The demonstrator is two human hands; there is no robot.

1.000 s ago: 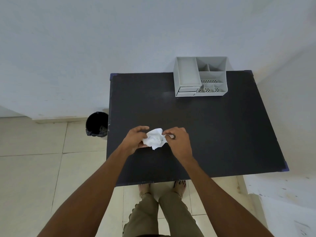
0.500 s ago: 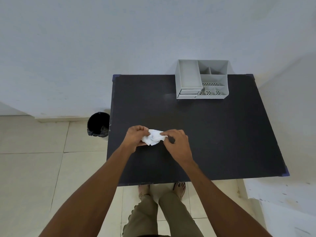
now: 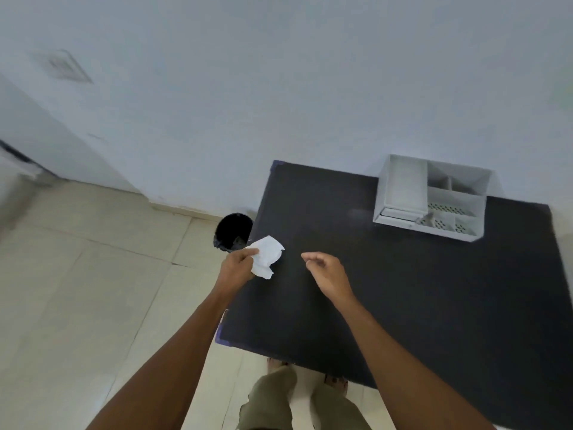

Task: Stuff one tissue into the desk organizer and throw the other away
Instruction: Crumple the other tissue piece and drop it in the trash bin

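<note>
A person stands at the near edge of a dark table, seen from above. The left hand is closed around a crumpled white tissue, held just over the table's left edge. On the floor just past that edge, near the far left corner, stands a small black bin, close beyond the tissue. The right hand hovers above the table with fingers loosely curled, holding nothing. A grey desk organizer sits at the table's far edge, toward the right, well apart from both hands. Something pale may lie in one front compartment, but it is too blurred to say whether a tissue is stuffed there. Judging by this, the throwing-away step appears under way and not yet finished.
</note>
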